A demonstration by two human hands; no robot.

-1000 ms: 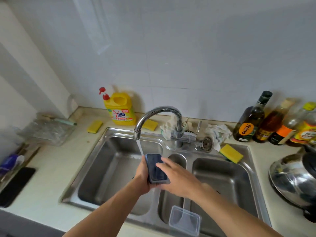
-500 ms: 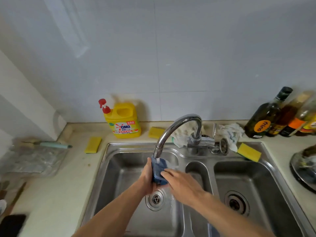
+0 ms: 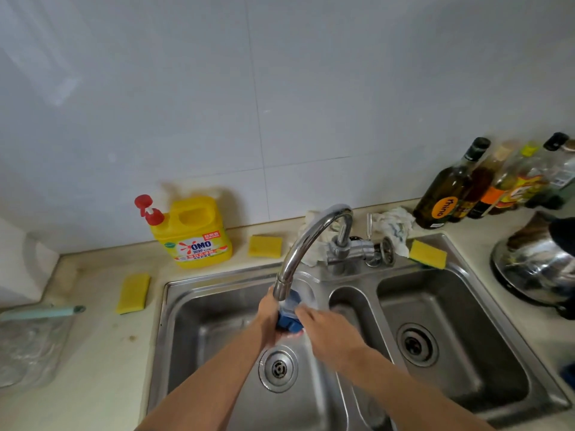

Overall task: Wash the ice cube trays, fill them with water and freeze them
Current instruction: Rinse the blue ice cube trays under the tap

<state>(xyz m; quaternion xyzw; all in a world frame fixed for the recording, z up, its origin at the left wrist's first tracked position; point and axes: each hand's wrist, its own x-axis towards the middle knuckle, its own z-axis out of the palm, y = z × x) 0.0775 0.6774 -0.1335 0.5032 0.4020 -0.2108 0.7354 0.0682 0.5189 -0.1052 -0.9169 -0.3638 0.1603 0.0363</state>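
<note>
A small blue ice cube tray (image 3: pixel 290 315) is held right under the spout of the chrome faucet (image 3: pixel 306 244), over the left basin of the steel sink (image 3: pixel 174 306). My left hand (image 3: pixel 268 318) grips the tray's left side. My right hand (image 3: pixel 326 331) is on its right side, fingers curled against it. Water runs from the spout onto the tray. Much of the tray is hidden by my hands and the spout.
A yellow detergent jug (image 3: pixel 193 234) stands behind the sink at the left. Yellow sponges lie at the left (image 3: pixel 133 293), back (image 3: pixel 265 246) and right (image 3: pixel 427 254). Bottles (image 3: pixel 448 188) and a steel kettle (image 3: pixel 535 262) are at the right. A plastic bag (image 3: pixel 31 346) lies at the left.
The view has tilted up and drawn closer to the sink. The tray has risen to sit right at the spout, turned more upright, with both hands still on it.
</note>
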